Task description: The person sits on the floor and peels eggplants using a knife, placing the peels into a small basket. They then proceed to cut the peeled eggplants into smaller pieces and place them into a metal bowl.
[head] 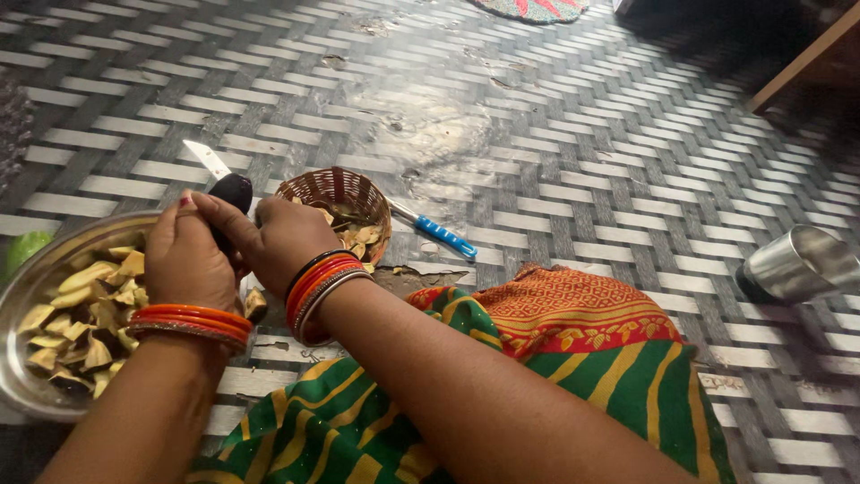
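Observation:
My left hand [184, 260] and my right hand [282, 235] are pressed together over the edge of a steel bowl [20, 381]. Between them they grip a dark, glossy eggplant [235, 192]. A knife blade [206, 159] sticks out up and to the left past the eggplant; its handle is hidden in my right hand's fingers. The bowl holds several pale cut eggplant chunks [85, 314] with dark skin. Both wrists wear orange and red bangles.
A small wicker basket [315, 182] with peelings stands just beyond my right hand. A blue-handled tool [443, 236] lies right of it on the woven mat. A steel cup [797, 264] lies at the far right. My knee in green, orange cloth [573, 341] fills the foreground.

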